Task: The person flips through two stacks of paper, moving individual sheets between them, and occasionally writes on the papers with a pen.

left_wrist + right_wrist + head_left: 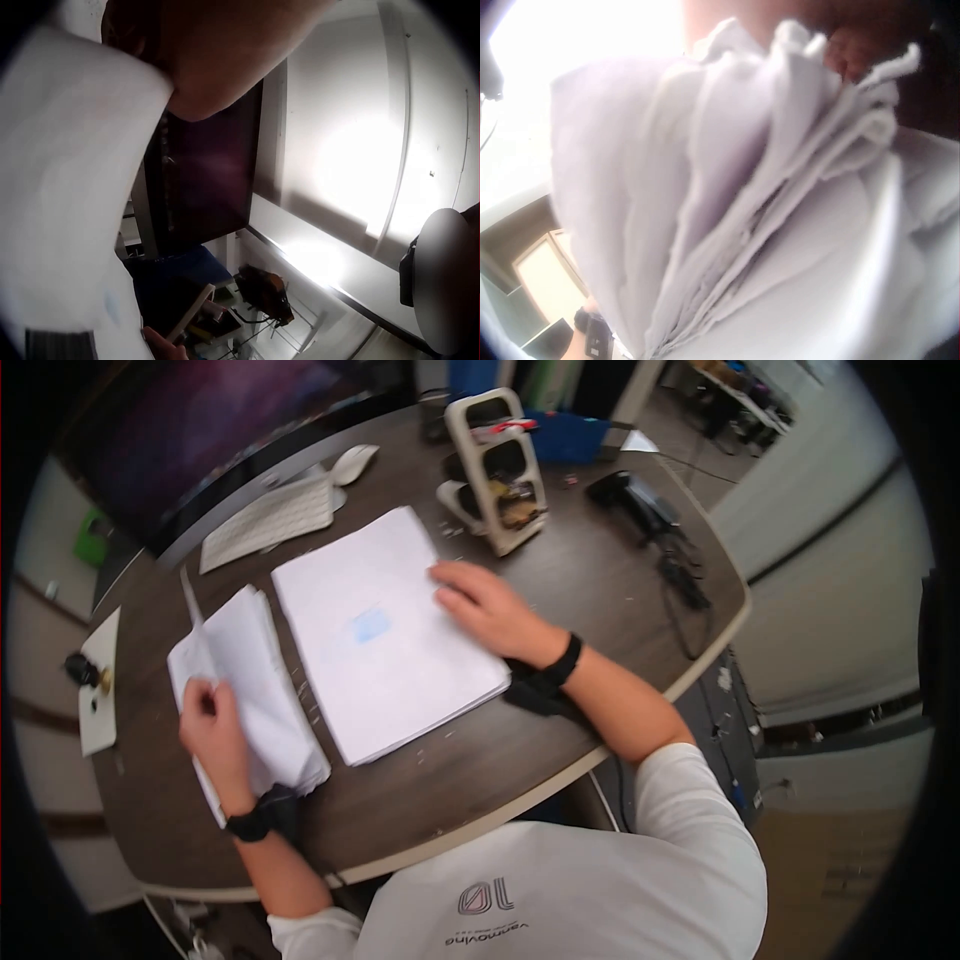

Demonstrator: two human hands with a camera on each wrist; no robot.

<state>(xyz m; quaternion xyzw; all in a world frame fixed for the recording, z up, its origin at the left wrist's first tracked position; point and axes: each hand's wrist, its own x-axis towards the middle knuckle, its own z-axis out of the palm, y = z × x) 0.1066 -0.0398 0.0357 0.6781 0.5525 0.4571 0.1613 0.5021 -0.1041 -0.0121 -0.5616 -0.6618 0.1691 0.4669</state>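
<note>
Two piles of white paper lie on the desk. In the head view my left hand (pixel 213 735) has its fingers curled at the left pile (pixel 265 700), pinching a sheet whose upper corner stands raised. My right hand (pixel 490 615) grips the upper right edge of the right pile (pixel 400 670), which has a pale blue patch on its top sheet. The left wrist view has a large white sheet (pixel 67 150) below my left hand (pixel 225 52). Fanned, crumpled sheet edges (pixel 727 150) fill the right wrist view, partly hiding my right hand (pixel 847 52).
A white keyboard (pixel 270 520) and mouse (pixel 354 464) lie before a monitor (pixel 230 430). Behind the right pile stands a beige holder (pixel 498 490). Black devices with cables (pixel 640 505) lie at the desk's right, and a white card (pixel 100 710) at the left edge.
</note>
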